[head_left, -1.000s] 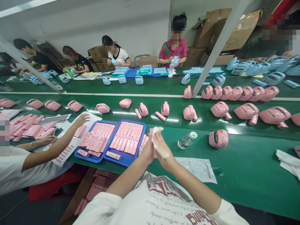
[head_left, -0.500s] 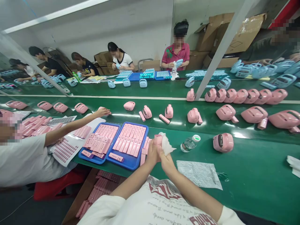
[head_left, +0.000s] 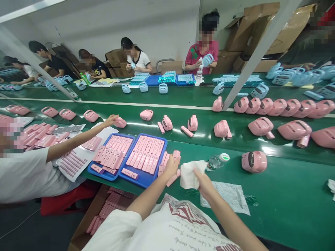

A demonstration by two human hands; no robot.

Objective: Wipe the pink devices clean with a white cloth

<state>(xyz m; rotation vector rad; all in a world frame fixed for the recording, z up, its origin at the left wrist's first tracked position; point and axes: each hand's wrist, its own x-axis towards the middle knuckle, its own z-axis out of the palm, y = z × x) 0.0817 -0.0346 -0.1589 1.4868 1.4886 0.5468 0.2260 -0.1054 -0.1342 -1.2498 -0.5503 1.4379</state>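
Observation:
My left hand [head_left: 171,166] is closed around a pink rectangular plastic piece [head_left: 177,153], whose end sticks out above the fingers. Below and beside that hand lie more pink pieces [head_left: 173,178] on the green table. In my right hand [head_left: 203,182] is a white wiping cloth [head_left: 190,175], pinched at its right edge and hanging apart from the pink piece. Just behind the cloth a clear bottle with a white-and-green cap [head_left: 224,158] is tipped on its side. Under my right forearm a crumpled translucent sheet [head_left: 231,196] lies flat.
Two blue trays [head_left: 142,182] of pink pieces are on my left. A co-worker's hand [head_left: 113,120] touches a pink housing [head_left: 120,122] on the conveyor [head_left: 131,108]. Another pink housing [head_left: 254,161] sits right of the bottle. A metal post [head_left: 261,55] rises beyond the belt.
My hands have moved apart: the right carries the cloth away to the right, and the left keeps the pink piece. The co-worker's hand at left now touches a housing.

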